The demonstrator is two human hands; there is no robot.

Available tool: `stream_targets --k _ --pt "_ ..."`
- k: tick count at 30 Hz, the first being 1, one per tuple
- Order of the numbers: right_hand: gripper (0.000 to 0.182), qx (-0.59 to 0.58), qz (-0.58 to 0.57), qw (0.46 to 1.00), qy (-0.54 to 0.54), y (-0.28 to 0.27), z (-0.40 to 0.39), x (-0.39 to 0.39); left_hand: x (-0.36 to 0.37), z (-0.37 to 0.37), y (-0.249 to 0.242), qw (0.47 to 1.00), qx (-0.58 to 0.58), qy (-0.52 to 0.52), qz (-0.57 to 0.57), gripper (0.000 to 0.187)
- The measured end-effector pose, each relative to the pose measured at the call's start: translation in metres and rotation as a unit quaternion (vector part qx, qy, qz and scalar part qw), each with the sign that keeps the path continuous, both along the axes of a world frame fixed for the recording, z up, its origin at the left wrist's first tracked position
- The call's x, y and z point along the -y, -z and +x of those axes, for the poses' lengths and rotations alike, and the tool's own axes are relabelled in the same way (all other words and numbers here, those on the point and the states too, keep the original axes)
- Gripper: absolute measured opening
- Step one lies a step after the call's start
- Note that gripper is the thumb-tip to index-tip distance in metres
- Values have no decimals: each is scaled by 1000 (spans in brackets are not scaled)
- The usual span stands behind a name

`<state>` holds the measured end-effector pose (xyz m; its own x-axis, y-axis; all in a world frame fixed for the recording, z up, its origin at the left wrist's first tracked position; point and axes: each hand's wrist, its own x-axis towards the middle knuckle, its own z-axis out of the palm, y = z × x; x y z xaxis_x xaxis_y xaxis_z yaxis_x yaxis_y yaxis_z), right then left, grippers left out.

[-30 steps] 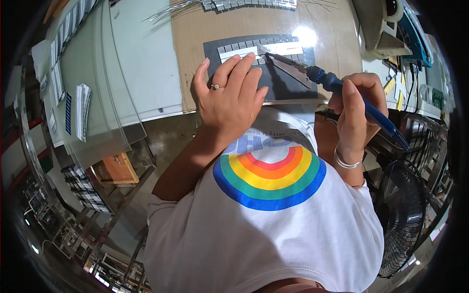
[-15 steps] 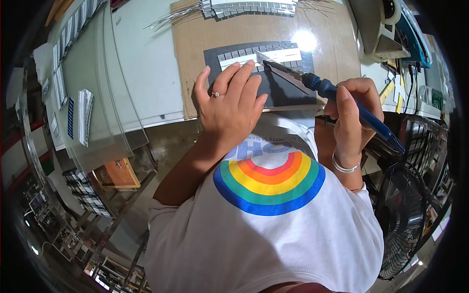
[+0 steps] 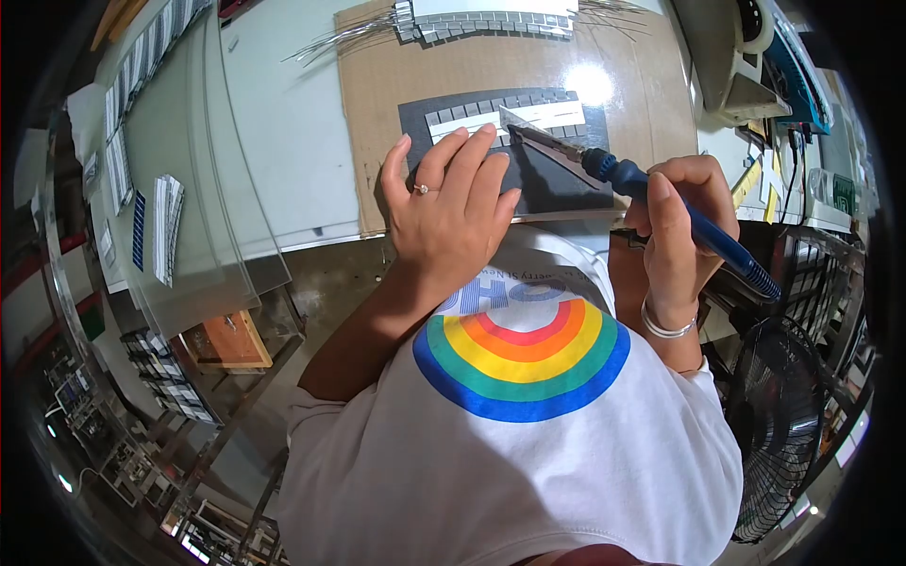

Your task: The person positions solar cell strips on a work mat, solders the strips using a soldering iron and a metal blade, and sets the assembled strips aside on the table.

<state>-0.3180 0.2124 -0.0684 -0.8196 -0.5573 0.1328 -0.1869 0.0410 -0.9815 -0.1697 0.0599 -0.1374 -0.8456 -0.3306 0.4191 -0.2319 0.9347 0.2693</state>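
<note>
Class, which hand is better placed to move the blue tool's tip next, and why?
Probably the right hand: it grips the blue tool, while the left hand has fingertips on the white strip.

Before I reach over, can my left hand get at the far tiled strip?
Probably yes: nothing tall stands between your left hand and the far strip, though your fingers rest on the near strip.

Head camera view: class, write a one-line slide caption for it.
Left hand resting on a grey-edged white strip, right hand holding a blue-handled soldering iron by its grip.
</note>
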Motion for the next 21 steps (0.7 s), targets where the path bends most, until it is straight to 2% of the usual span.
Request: stream_targets --k 4,7,11,14,19,21 --pt "15 15 5 1000 1 -2 2 0 0 0 -1 1000 -2 -2 1 36" --pt "14 -42 56 998 -3 -2 0 -3 -2 -2 -3 1000 -20 -16 -9 35" --pt "13 -78 35 996 -33 -4 1 -3 -1 1 1 996 -84 -9 -4 31" --pt "12 -33 60 998 -10 -7 4 -1 1 8 6 987 -155 13 32 30" --pt "12 5 5 1000 24 -12 5 -7 4 11 5 977 -203 32 59 27" --pt "14 8 -49 998 44 -12 2 -9 4 10 -1 982 -176 20 60 23"
